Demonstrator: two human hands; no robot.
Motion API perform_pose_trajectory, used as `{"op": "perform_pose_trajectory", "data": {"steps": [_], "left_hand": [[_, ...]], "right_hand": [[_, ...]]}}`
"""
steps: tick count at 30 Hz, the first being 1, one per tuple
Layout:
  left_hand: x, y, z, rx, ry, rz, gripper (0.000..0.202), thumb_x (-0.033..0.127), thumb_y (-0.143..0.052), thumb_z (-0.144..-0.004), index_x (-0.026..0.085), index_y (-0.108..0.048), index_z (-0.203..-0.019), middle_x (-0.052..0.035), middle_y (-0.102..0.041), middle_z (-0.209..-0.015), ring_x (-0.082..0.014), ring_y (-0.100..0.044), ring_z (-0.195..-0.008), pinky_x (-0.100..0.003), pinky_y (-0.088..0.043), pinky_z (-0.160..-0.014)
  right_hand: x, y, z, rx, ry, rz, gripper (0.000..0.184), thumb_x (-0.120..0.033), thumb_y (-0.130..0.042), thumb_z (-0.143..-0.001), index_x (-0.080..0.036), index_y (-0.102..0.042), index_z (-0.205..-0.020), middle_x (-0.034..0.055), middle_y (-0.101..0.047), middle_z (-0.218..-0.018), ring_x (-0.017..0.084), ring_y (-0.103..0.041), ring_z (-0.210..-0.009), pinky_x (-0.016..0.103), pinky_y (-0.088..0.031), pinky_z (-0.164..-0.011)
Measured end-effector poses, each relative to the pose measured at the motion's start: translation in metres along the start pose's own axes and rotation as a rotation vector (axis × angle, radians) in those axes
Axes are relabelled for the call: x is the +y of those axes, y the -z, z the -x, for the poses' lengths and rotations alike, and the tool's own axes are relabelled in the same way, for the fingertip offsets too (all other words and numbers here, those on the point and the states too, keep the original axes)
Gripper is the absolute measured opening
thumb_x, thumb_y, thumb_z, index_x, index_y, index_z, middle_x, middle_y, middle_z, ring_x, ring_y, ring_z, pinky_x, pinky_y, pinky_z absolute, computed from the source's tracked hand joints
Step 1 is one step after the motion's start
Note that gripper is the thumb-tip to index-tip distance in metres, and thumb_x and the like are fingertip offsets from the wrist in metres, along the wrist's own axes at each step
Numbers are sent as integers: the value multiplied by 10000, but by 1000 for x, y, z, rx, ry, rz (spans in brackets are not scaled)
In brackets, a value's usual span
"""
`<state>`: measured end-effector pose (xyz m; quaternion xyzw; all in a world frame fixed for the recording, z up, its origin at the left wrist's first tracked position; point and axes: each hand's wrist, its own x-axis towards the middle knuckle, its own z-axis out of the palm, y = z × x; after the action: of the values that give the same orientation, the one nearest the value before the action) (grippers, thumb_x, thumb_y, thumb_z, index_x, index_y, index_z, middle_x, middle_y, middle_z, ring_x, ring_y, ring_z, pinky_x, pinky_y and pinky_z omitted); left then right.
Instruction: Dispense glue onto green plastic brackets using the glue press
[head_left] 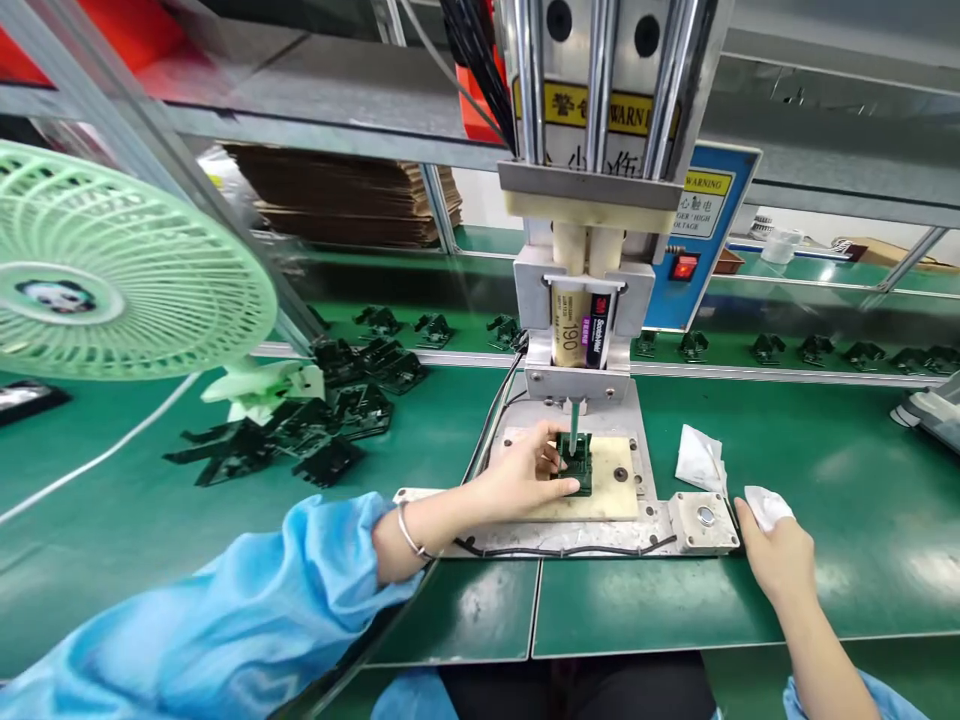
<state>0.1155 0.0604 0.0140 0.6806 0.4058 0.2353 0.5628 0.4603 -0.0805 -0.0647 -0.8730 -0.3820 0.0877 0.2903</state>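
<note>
A dark green plastic part (576, 477) sits on the cream pad (611, 507) of the machine's base, directly under the nozzle (574, 425), whose tip comes down over it. The left hand (521, 475) grasps this part from its left side: the thumb lies along the near left portion, and the bent fingers meet the left edge farther back, so most of the part shows to the right of the fingertips. Above the nozzle, a labelled cartridge (581, 325) is mounted in the press.

At the right end of the base is a button box (705, 520). The right hand (784, 555) is just beside it, fingers curled and mostly hidden, with a white wipe (766, 507) showing past the knuckles; whether they grip it, I cannot tell. Another white wipe lies beyond the box.

Farther left, similar dark parts (330, 410) are heaped near a green fan (135, 260); more stand spaced along the strip behind.
</note>
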Motion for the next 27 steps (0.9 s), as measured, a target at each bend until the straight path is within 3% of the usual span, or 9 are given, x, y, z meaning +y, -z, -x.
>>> {"op": "perform_pose_trajectory", "data": {"steps": [2, 4, 6, 8, 11, 14, 18, 22, 27], "left_hand": [[4, 4, 9, 12, -31, -106, 753, 408, -863, -673, 187, -520, -1306, -137, -620, -1191, -320, -586, -1158, -527, -432, -1069], [12, 17, 24, 27, -80, -316, 829, 436, -833, -698, 186, -493, -1411, -210, -451, -1490, -405, -395, -1405, -590, -309, -1173], [15, 38, 44, 74, -112, -569, 843, 495, -767, -752, 194, -462, -1478, -207, -281, -1631, -443, -227, -1501, -634, -237, -1201], [10, 60, 64, 182, -76, -670, 725, 583, -671, -817, 221, -543, -1431, -175, -397, -1588, -436, -310, -1471, -619, -318, -1171], [-12, 82, 90, 308, 142, -485, 693, 715, -635, -775, 238, -681, -1275, -141, -621, -1404, -408, -561, -1285, -473, -539, -997], [-37, 80, 104, 361, 294, -138, 674, 736, -699, -703, 237, -738, -1153, -110, -771, -1108, -346, -711, -998, -377, -603, -803], [-54, 63, 105, 525, 268, 188, 646, 657, -800, -658, 213, -720, -1121, -59, -763, -833, -223, -689, -687, -270, -551, -579], [-62, 57, 101, 605, 210, 325, 615, 580, -869, -614, 203, -729, -1079, -75, -765, -942, -205, -693, -725, -260, -566, -623], [-76, 57, 102, 690, 140, 332, 560, 607, -842, -640, 198, -734, -1008, -72, -765, -951, -201, -680, -756, -244, -556, -637]], "right_hand": [[0, 2, 2, 15, -44, -53, 587, -667, -526, -755, -130, -754, -814, 245, -753, -852, 424, -710, -966, 481, -541, -838], [-1, 5, 5, 63, -74, -156, 598, -663, -587, -728, -114, -762, -885, 232, -763, -929, 416, -698, -1029, 475, -536, -880], [-2, 5, 11, 90, -79, -286, 618, -664, -640, -703, -111, -762, -952, 208, -766, -1012, 398, -687, -1075, 460, -532, -915], [-6, 3, 17, 44, -64, -415, 631, -672, -674, -696, -123, -761, -996, 177, -765, -1071, 376, -683, -1099, 438, -529, -936], [-15, -2, 25, -115, -57, -540, 653, -686, -748, -646, -157, -757, -1028, 132, -772, -1076, 355, -699, -1062, 413, -544, -905], [-23, -6, 28, -192, -89, -580, 683, -674, -813, -592, -178, -743, -1055, 113, -775, -1072, 349, -706, -1031, 416, -549, -896], [-30, -7, 30, -179, -125, -607, 687, -669, -816, -591, -184, -732, -1070, 112, -768, -1102, 353, -689, -1069, 439, -523, -948], [-33, -7, 34, -76, -146, -580, 686, -687, -795, -564, -162, -747, -1003, 131, -773, -1049, 374, -689, -1057, 443, -529, -921], [-33, -9, 37, -20, -138, -543, 728, -743, -718, -600, -146, -750, -1016, 147, -766, -1074, 384, -671, -1100, 455, -515, -945]]}}
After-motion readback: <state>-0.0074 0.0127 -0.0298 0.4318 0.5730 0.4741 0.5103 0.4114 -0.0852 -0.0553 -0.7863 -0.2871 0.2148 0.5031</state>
